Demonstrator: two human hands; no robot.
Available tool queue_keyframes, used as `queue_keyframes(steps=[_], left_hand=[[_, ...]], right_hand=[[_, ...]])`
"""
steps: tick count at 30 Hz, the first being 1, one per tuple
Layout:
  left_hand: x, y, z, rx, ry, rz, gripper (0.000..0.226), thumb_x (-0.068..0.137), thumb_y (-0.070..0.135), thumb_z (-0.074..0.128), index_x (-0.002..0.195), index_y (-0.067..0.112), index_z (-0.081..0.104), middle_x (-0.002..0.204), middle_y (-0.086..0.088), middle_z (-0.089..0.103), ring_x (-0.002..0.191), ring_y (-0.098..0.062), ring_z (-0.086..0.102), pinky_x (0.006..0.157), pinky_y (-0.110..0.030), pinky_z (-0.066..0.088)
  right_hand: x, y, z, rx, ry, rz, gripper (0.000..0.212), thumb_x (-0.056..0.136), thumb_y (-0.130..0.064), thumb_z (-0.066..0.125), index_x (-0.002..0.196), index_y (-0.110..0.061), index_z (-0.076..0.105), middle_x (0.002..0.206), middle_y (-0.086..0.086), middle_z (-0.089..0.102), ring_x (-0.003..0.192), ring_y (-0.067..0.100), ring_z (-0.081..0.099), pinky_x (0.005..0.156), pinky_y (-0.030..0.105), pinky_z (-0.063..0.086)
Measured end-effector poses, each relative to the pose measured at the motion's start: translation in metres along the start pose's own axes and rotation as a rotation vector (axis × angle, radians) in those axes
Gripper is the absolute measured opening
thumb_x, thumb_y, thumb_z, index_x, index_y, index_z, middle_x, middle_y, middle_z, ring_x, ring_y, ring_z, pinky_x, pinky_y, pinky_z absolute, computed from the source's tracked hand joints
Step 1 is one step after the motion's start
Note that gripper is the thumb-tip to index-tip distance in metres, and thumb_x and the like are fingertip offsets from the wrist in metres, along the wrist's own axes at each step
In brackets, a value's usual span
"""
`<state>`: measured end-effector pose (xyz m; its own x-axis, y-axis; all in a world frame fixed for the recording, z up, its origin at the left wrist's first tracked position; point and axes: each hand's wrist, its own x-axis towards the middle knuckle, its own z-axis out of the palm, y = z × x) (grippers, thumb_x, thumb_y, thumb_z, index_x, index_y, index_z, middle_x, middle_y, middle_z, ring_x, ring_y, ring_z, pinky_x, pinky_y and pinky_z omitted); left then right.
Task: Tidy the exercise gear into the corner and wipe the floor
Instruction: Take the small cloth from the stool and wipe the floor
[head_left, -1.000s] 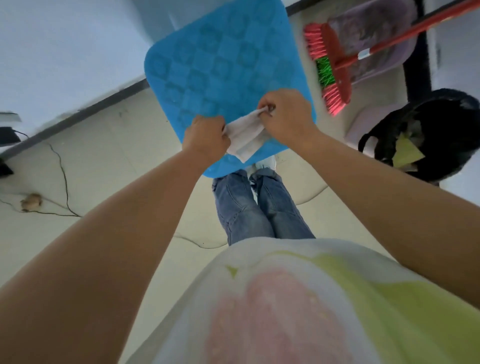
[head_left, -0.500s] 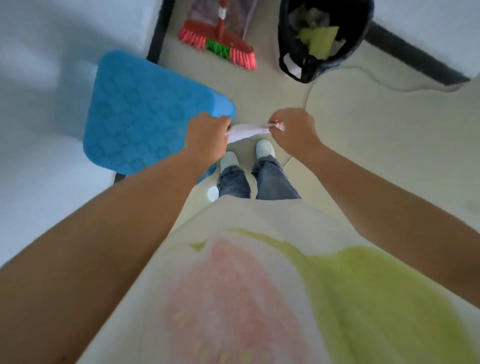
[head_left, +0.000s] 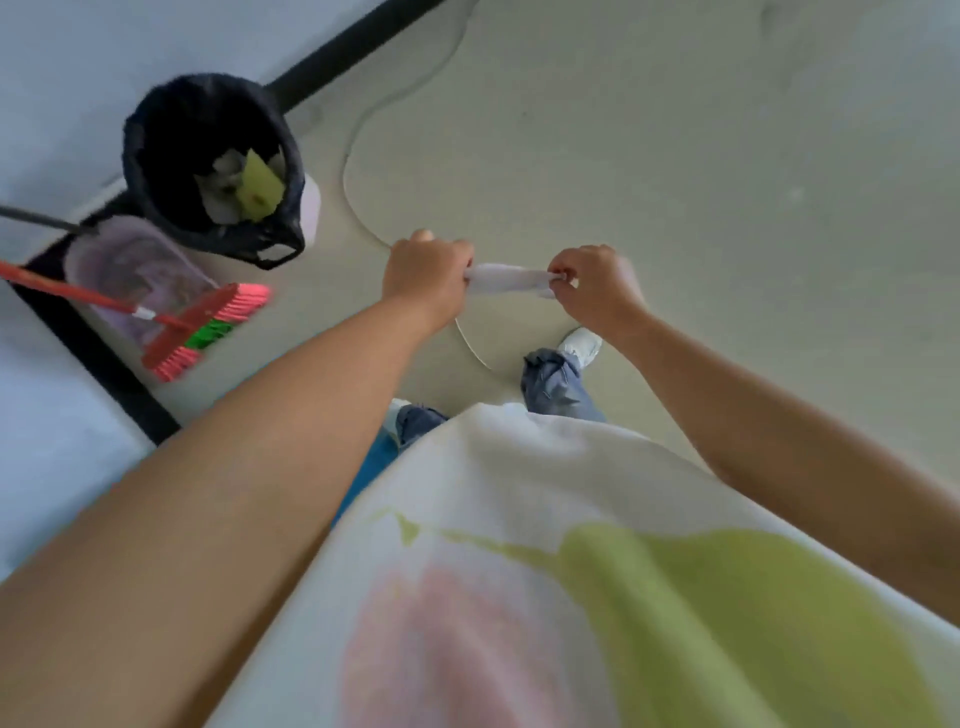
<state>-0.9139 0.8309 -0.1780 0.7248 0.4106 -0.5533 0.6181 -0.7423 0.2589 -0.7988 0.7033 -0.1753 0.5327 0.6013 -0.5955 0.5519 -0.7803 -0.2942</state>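
Head view: left hand (head_left: 426, 275) grips one end of a white cloth (head_left: 506, 278), right hand (head_left: 592, 286) pinches the other end; cloth stretched between them above the floor (head_left: 675, 156); bin (head_left: 208, 161) and broom (head_left: 202, 327) stand near the wall.

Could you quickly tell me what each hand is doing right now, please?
Left hand: grips one end of the white cloth wipe.
Right hand: pinches its other end.

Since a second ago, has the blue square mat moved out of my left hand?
Yes. The left hand now grips only the white cloth; just a blue sliver shows by the feet.
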Motion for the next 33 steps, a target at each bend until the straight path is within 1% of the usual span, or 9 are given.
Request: queue_keyframes(steps=[4,9,14,21,26,30,33], left_hand=[[0.051,0.104,-0.013,0.118,-0.044,0.130,0.029,0.093,0.010,0.045,0.118,0.008,0.059,0.117,-0.018,0.063,0.117,-0.033,0.049,0.091,-0.036,0.040],[0.111,0.234,-0.030,0.225,-0.083,0.246,0.032,0.091,0.008,0.045,0.120,0.009,0.058,0.122,-0.015,0.061,0.120,-0.031,0.047,0.093,-0.035,0.039],[0.179,0.349,-0.059,0.318,-0.049,0.392,0.032,0.092,0.006,0.043,0.120,0.009,0.058,0.120,-0.018,0.060,0.119,-0.033,0.048,0.091,-0.036,0.041],[0.283,0.467,-0.094,0.420,-0.059,0.557,0.034,0.092,0.003,0.042,0.121,0.010,0.057,0.119,-0.019,0.059,0.118,-0.034,0.047,0.093,-0.037,0.040],[0.387,0.547,-0.138,0.437,-0.111,0.662,0.033,0.093,0.006,0.042,0.123,0.011,0.055,0.124,-0.016,0.059,0.120,-0.032,0.046,0.094,-0.036,0.039],[0.458,0.610,-0.191,0.440,-0.121,0.720,0.032,0.094,0.009,0.044,0.124,0.012,0.055,0.125,-0.014,0.058,0.123,-0.030,0.045,0.094,-0.035,0.040],[0.508,0.655,-0.221,0.461,-0.113,0.742,0.032,0.093,0.008,0.044,0.123,0.012,0.056,0.124,-0.015,0.059,0.121,-0.031,0.046,0.094,-0.035,0.040]], right_hand=[[0.001,0.093,-0.044,0.144,0.066,0.137,0.029,0.092,-0.008,0.045,0.113,-0.007,0.065,0.114,0.015,0.064,0.111,0.030,0.054,0.092,0.033,0.040],[0.007,0.205,-0.105,0.296,0.152,0.284,0.031,0.090,-0.005,0.045,0.112,-0.006,0.066,0.114,0.017,0.064,0.110,0.032,0.055,0.093,0.037,0.043],[0.020,0.302,-0.170,0.362,0.271,0.403,0.031,0.090,-0.006,0.044,0.112,-0.009,0.066,0.117,0.015,0.064,0.112,0.032,0.055,0.089,0.034,0.043],[0.063,0.394,-0.246,0.402,0.301,0.542,0.031,0.091,-0.012,0.045,0.114,-0.013,0.065,0.119,0.014,0.064,0.113,0.031,0.056,0.093,0.034,0.043],[0.125,0.458,-0.333,0.452,0.361,0.620,0.029,0.090,-0.010,0.048,0.112,-0.010,0.067,0.117,0.017,0.065,0.112,0.032,0.057,0.095,0.035,0.044],[0.173,0.497,-0.404,0.524,0.428,0.679,0.028,0.089,-0.008,0.050,0.109,-0.008,0.068,0.113,0.018,0.067,0.109,0.032,0.058,0.091,0.033,0.043],[0.207,0.529,-0.450,0.583,0.470,0.708,0.028,0.088,-0.008,0.050,0.109,-0.008,0.068,0.114,0.017,0.067,0.108,0.031,0.059,0.089,0.031,0.044]])
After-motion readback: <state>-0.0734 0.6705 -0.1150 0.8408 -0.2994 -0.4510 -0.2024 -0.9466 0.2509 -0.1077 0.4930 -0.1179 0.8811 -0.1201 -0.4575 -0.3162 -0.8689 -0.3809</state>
